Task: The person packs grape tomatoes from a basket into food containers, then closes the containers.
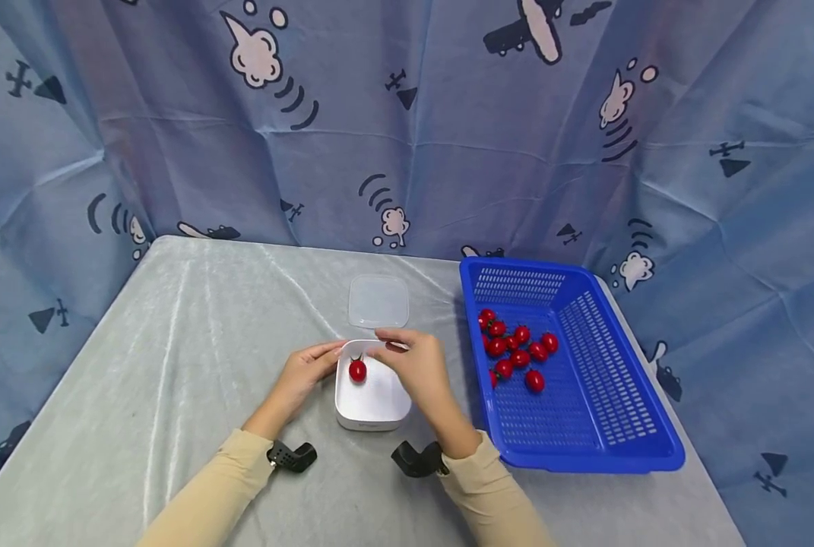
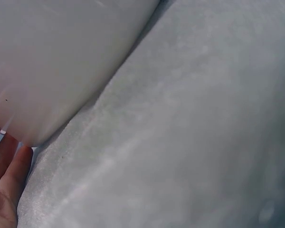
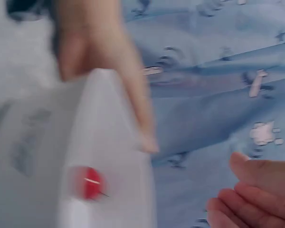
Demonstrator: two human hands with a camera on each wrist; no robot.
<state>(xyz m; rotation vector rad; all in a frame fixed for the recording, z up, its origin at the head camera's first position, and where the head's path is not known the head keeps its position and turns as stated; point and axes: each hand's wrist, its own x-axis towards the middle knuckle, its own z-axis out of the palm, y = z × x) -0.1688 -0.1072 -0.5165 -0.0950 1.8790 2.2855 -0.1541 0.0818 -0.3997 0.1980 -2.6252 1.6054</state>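
Note:
A small white square container [image 1: 372, 414] stands on the cloth-covered table, one red cherry tomato [image 1: 357, 371] lying inside towards the back left. My left hand [image 1: 305, 374] rests its outstretched fingers against the container's left side and back left corner; in the left wrist view, its fingertips touch the pale wall [image 2: 52, 61]. Over the container's right back part is my right hand [image 1: 416, 372], thumb and fingers apart. The right wrist view shows this hand [image 3: 261, 194] with nothing between thumb and fingers. That view is blurred around the tomato [image 3: 91, 183].
Right of the container sits a blue perforated basket [image 1: 584, 456], several cherry tomatoes [image 1: 519, 357] gathered in its left part. A clear square lid [image 1: 379, 301] lies behind the container. A blue patterned curtain [image 1: 352, 152] hangs along the table's far edge.

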